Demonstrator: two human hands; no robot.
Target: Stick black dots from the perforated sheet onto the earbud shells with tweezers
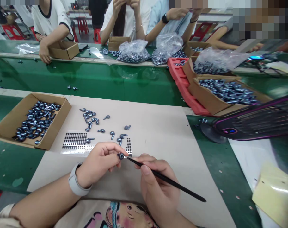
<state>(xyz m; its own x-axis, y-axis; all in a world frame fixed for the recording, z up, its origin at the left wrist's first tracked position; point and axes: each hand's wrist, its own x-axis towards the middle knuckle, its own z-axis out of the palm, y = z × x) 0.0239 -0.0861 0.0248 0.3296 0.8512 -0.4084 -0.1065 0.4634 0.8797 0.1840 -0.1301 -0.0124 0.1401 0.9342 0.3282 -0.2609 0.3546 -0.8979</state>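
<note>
My left hand (pixel 100 163), with a grey band on the wrist, pinches a dark blue-grey earbud (pixel 120 155) between thumb and fingertips. Gripped like a pen in my right hand (pixel 159 183) are slim black tweezers (pixel 168 180), their fine tip at the earbud. Just beyond my left hand lies a clear sheet of small black round stickers (pixel 75 141), partly covered by the hand. More black dots (pixel 128 147) show at the sheet's right end. Several loose earbuds (pixel 88 115) are scattered past the sheet, one of them (pixel 89 140) on it.
Beige card (pixel 162 126) covers the bench before me. A cardboard box of earbuds (pixel 59 126) stands left. At right are a red crate (pixel 181 82), a fuller box (pixel 229 107) and a black fan (pixel 253 122). Across the green belt (pixel 98 79), several people sit with bagged parts (pixel 134 52).
</note>
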